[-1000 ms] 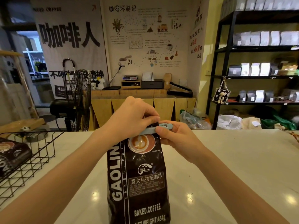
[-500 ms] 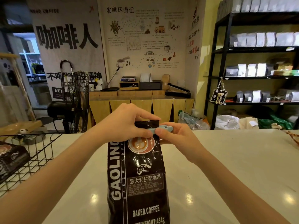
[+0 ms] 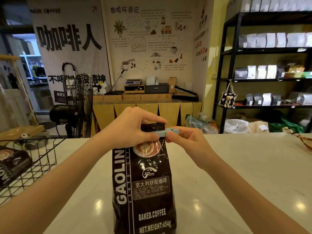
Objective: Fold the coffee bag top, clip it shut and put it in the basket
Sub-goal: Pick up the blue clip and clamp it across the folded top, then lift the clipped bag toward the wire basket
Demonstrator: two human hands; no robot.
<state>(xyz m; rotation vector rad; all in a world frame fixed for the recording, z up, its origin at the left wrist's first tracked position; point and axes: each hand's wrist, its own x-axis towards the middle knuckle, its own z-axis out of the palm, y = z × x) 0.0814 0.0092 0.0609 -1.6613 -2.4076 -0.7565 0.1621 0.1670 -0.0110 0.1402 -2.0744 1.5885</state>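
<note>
- A dark coffee bag [image 3: 143, 179] is being stood upright on the pale counter [image 3: 244, 174], at the centre of the view and running down to 6 o'clock.
- The top of the bag is being pinched by the left hand [image 3: 130, 127], coming in from 8 o'clock; its thumb is being pressed on the front face and its fingers are being curled over the back, so the hand is closed around the bag top.
- A light blue clip [image 3: 166, 132] is being laid across the bag just below the top edge, with its free end sticking out toward 3 o'clock.
- The clip is being gripped at that end by the right hand [image 3: 187, 141], reaching in from 4 o'clock; thumb and forefinger are being closed on it while the other fingers are being tucked underneath.
- A short strip of bag is being left standing above the clip; whether the clip is fully snapped cannot be told.
- A black wire basket [image 3: 42, 159] is being kept at 9 o'clock on the counter, well apart from the bag being clipped.
- A second dark bag [image 3: 11, 162] is being held inside the basket, lying tilted.
</note>
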